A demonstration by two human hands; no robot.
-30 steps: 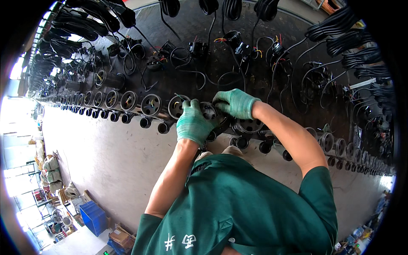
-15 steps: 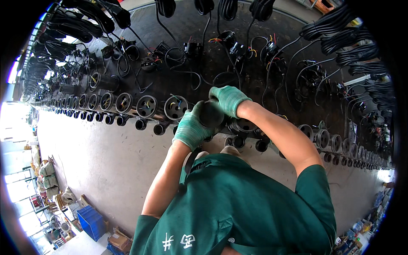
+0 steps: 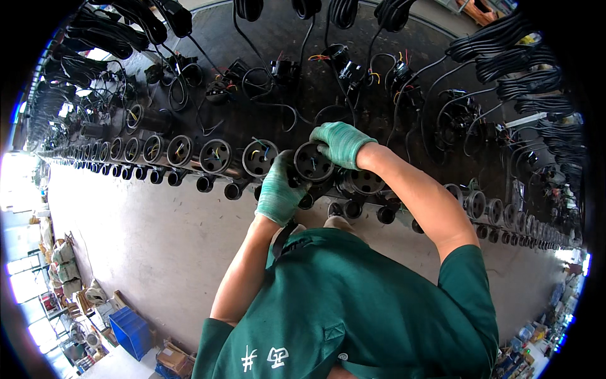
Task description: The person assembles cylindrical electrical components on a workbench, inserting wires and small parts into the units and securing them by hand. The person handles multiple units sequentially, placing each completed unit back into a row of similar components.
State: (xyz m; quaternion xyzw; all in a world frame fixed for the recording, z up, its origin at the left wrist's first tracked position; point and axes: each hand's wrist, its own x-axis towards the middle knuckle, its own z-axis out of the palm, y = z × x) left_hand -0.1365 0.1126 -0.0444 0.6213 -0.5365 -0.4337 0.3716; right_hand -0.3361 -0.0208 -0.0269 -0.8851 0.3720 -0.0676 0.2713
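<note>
Between my two hands is a black cylindrical housing (image 3: pixel 314 162), its round end turned toward me. Slots and a small bit of wire show inside its rim. My left hand (image 3: pixel 279 192), in a green knit glove, is closed around the housing's left and lower side. Gloved the same way, my right hand (image 3: pixel 344 146) grips the upper right of the rim with bent fingers; some fingertips are hidden behind it. A similar housing (image 3: pixel 259 158) with blue and green wires sits just left, and another (image 3: pixel 367 182) lies beneath my right wrist.
Long rows of like housings with short pipe stubs (image 3: pixel 233 191) line the near edge of the dark bench (image 3: pixel 252 120). Cables and black parts with coloured wires (image 3: pixel 350 76) lie behind them. Coiled black cables (image 3: pixel 486 38) hang around. A blue bin (image 3: pixel 131 333) stands at lower left.
The housing's end face, dark and blurred before, now shows its slots clearly toward me. My left hand has shifted slightly; my right hand stays at the rim.
</note>
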